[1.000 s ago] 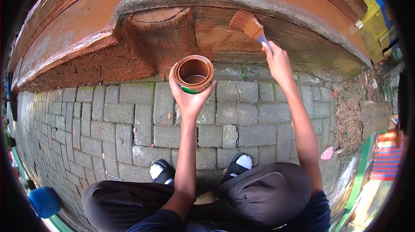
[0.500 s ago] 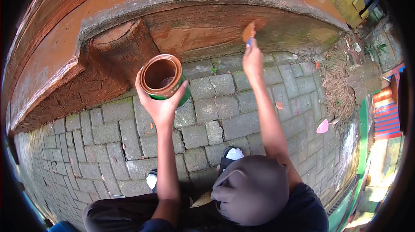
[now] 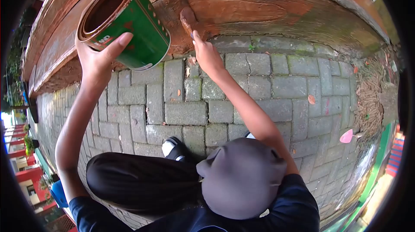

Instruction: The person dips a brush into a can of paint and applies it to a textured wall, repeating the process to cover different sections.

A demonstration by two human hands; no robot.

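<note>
You wear a dark navy-blue cloth shirt with short sleeves, which shows along the bottom of the frame; a thin, pale curved line marks it near the lower edge. Its sleeves end above your bare forearms, and your left hand, upper left, and right hand, upper middle, are bare too. Your loose, dark cloth trousers look nearly black at lower left and greyer, with creases, over the rounded knee at lower centre. Below the middle, a black open-toed sandal shows over a white sock.
</note>
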